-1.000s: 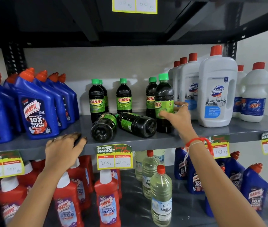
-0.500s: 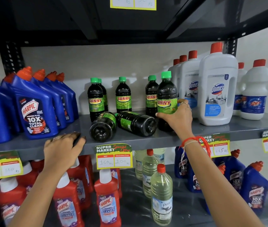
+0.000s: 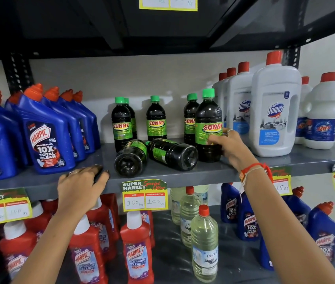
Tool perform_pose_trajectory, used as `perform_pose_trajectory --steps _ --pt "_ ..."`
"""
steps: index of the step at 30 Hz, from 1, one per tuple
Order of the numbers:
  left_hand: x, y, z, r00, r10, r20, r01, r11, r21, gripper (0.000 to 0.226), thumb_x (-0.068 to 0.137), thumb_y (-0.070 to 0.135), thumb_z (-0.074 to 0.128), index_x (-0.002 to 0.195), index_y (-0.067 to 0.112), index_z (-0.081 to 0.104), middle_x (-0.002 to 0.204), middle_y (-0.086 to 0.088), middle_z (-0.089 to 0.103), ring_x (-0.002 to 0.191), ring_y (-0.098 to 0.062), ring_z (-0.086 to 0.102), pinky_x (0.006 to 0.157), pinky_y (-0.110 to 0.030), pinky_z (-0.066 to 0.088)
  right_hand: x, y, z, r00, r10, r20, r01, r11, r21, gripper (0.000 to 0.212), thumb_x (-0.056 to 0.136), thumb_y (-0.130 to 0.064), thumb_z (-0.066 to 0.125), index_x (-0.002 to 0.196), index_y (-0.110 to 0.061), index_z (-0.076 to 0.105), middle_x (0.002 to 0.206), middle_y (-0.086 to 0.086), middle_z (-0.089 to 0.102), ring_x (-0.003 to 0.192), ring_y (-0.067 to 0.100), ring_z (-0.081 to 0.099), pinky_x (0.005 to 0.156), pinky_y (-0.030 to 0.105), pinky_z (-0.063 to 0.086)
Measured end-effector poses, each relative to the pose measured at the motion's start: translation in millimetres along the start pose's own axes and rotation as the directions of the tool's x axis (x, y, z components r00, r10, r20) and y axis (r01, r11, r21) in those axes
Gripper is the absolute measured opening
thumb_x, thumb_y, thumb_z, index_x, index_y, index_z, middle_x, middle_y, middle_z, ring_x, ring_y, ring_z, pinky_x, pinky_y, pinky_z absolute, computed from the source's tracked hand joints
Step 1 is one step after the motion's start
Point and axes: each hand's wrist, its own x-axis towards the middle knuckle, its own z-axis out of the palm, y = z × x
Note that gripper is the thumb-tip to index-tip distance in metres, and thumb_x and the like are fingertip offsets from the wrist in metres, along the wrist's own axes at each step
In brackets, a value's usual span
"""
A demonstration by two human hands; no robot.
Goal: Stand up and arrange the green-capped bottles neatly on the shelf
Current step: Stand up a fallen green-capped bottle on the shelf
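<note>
Dark green-capped Sunny bottles stand on the grey shelf (image 3: 244, 167). My right hand (image 3: 227, 145) grips the lower body of the front right bottle (image 3: 208, 117), which is upright. Two more bottles lie on their sides with bases toward me: one at the left (image 3: 130, 158), one at the right (image 3: 172, 153), touching each other. Others stand upright behind: a pair at the left (image 3: 121, 121), one in the middle (image 3: 156, 117), and one (image 3: 189, 117) behind the held bottle. My left hand (image 3: 80, 187) rests palm down on the shelf's front edge, holding nothing.
Blue Harpic bottles (image 3: 45, 136) crowd the shelf's left side, white Domex jugs (image 3: 273, 113) the right. Below are red Harpic bottles (image 3: 136, 249), clear bottles (image 3: 204, 242) and more blue ones. A price tag (image 3: 145, 194) hangs from the shelf edge. A dark shelf sits overhead.
My right hand closed round the front right bottle and turned it, so its Sunny label now faces me. The left hand stayed on the shelf edge.
</note>
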Motion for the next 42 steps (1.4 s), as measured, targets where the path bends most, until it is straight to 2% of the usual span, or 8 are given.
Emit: perform_pose_trajectory --steps 4,7,11,15,23,32,37,42 --pt "-0.1 -0.5 0.7 1.0 -0.003 0.008 0.003 1.0 -0.005 0.053 0.082 0.047 0.03 0.108 0.019 0.066 0.101 -0.009 0.071 0.092 -0.029 0.061 0.08 -0.04 0.039 -12.3 0.1 8.2 0.974 -0.108 -0.201 0.118 0.992 0.038 0.064 0.061 -0.012 0.075 0.12 -0.013 0.049 0.12 0.006 0.059 0.113 0.022 0.056 0.097 0.037 0.046" --pt "0.2 0.0 1.0 1.0 -0.009 0.001 0.009 1.0 -0.009 0.054 0.081 0.048 0.029 0.107 0.019 0.067 0.1 -0.009 0.071 0.092 -0.029 0.062 0.079 -0.04 0.039 -39.9 -11.8 28.3 0.709 -0.404 -0.578 0.529 0.847 0.056 0.036 0.062 -0.021 0.066 0.094 -0.031 0.054 0.102 -0.004 0.058 0.098 0.013 0.056 0.091 0.037 0.047" --pt "0.1 1.2 -1.1 1.0 -0.019 0.014 0.019 1.0 -0.016 0.059 0.08 0.05 0.025 0.108 0.018 0.067 0.106 -0.008 0.07 0.096 -0.028 0.061 0.081 -0.04 0.038 -63.1 -36.0 67.0 0.676 -0.692 -0.252 0.652 0.722 -0.234 0.021 0.068 -0.013 0.063 0.085 -0.023 0.059 0.082 -0.002 0.064 0.078 0.012 0.061 0.074 0.029 0.052" --pt "0.9 -0.9 -2.3 0.999 -0.001 0.041 0.003 0.999 -0.032 0.069 0.076 0.056 0.017 0.108 0.02 0.066 0.11 -0.006 0.068 0.101 -0.027 0.059 0.083 -0.039 0.036 -46.6 -54.7 97.8 0.909 -0.325 0.26 0.417 0.712 -0.565 0.031 0.076 -0.028 0.068 0.105 -0.019 0.061 0.09 -0.003 0.067 0.094 0.016 0.065 0.09 0.036 0.052" --pt "-0.4 0.8 -6.4 0.999 0.006 0.047 -0.005 1.0 -0.029 0.063 0.077 0.052 0.019 0.098 0.018 0.067 0.1 -0.006 0.071 0.094 -0.024 0.061 0.079 -0.036 0.037 -19.1 -53.8 124.6 0.868 0.316 0.384 0.377 0.084 -0.922 0.073 0.08 -0.049 0.065 0.138 -0.011 0.044 0.144 0.01 0.046 0.127 0.029 0.048 0.104 0.034 0.04" --pt "-3.1 -0.9 -10.4 0.998 0.05 0.047 -0.048 0.998 -0.052 0.061 0.079 0.054 0.024 0.097 0.016 0.068 0.096 -0.005 0.072 0.091 -0.024 0.063 0.083 -0.039 0.041 -7.1 -39.0 119.1 0.963 0.153 0.222 0.181 0.242 -0.953 0.088 0.058 -0.051 0.077 0.131 -0.013 0.047 0.135 0.01 0.054 0.12 0.031 0.054 0.098 0.037 0.047" --pt "-3.5 -2.2 -9.0 0.998 0.046 0.041 -0.044 0.998 -0.045 0.059 0.08 0.053 0.027 0.096 0.015 0.069 0.092 -0.006 0.072 0.088 -0.025 0.064 0.078 -0.038 0.043 -10.3 -47.5 108.2 0.984 -0.027 0.176 0.159 0.581 -0.799 0.064 0.055 -0.046 0.081 0.096 -0.008 0.051 0.1 0.009 0.057 0.097 0.029 0.059 0.078 0.033 0.047" --pt "-2.6 -3.1 -6.7 0.998 0.049 0.039 -0.048 0.998 -0.036 0.06 0.081 0.053 0.027 0.099 0.015 0.07 0.093 -0.007 0.073 0.086 -0.026 0.065 0.077 -0.039 0.044 -22.0 -59.1 108.9 0.959 -0.276 0.055 0.263 0.807 -0.529 0.082 0.063 -0.035 0.082 0.123 0.0 0.038 0.102 0.001 0.048 0.1 0.02 0.048 0.085 0.031 0.044"
